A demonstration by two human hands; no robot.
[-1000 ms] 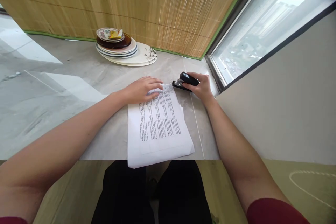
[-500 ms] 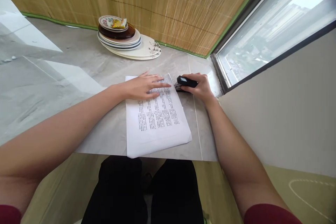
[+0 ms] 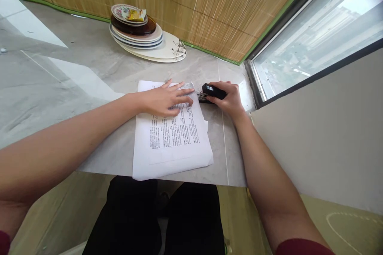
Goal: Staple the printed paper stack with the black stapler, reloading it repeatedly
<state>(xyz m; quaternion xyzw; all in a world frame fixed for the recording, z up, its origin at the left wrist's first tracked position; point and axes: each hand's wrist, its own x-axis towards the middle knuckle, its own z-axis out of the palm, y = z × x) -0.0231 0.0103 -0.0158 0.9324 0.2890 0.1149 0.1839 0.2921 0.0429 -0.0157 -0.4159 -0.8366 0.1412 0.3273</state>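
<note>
Printed paper sheets (image 3: pixel 176 139) lie in a stack on the grey marble-look counter, reaching its front edge. My left hand (image 3: pixel 166 99) rests flat on their upper part with its fingers spread. Just right of the sheets, my right hand (image 3: pixel 230 97) is wrapped round a black stapler (image 3: pixel 214 91). Its upper arm is raised and the metal inside shows. The stapler's front end points left, close by the right edge of the paper; whether the paper is between its jaws I cannot tell.
Behind the sheets stands a stack of plates (image 3: pixel 136 36) with a small yellow packet (image 3: pixel 136 15) on top. A bamboo blind (image 3: pixel 179 0) runs along the back. A window frame (image 3: pixel 254 83) and a white wall (image 3: pixel 323 123) close off the right side.
The sheets have shifted and turned slightly leftward, away from the stapler, with my left hand still on them. My right hand keeps its hold on the stapler. The camera view has moved a little.
</note>
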